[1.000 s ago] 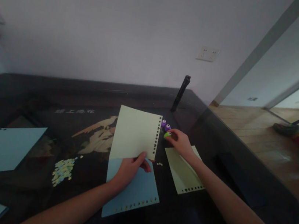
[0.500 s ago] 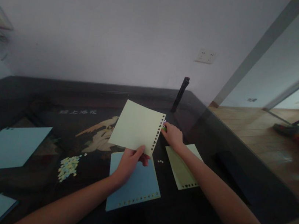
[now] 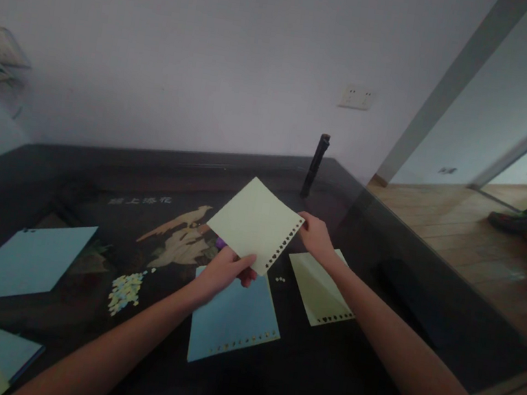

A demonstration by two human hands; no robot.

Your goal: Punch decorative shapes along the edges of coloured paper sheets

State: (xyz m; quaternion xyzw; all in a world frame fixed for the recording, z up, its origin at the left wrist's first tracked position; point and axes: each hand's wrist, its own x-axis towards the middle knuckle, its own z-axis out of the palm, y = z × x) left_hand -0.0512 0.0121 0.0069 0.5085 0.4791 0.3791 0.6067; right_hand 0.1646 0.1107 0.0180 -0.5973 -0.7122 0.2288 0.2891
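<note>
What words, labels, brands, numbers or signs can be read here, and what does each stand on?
"? 上 ? 花": pale Chinese characters on the glossy black tabletop; first and third too blurred to read.
Pale yellow-green paper sheet in the left hand's grip: no writing visible, only punched shapes.
White rectangular wall socket: any print too small to read.

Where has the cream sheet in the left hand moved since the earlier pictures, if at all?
Yes: judged against the black cylinder, the cream sheet has moved to the right in the view, turning clockwise.
</note>
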